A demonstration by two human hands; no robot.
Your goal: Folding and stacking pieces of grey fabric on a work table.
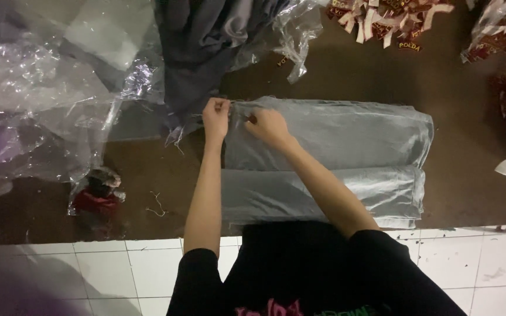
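The head view looks down on a brown table (335,76) where a folded grey garment (335,158) lies in front of the person, in two stacked folds. The left hand (216,115) rests at the far left corner of the garment, with the fingers curled and pinching the cloth edge there. The right hand (267,126) sits just beside it on the same corner, fingers pressed together around a small dark red piece (250,119); I cannot tell exactly what this piece is. It seems the step in hand is fixing or checking something at that corner, and the next move calls for a steady pinch so the cloth edge does not slip. Left of the garment lie crumpled clear plastic bags (42,93). Beyond it is a dark grey cloth pile (206,41), and further right, a heap of red and white labels (382,17).
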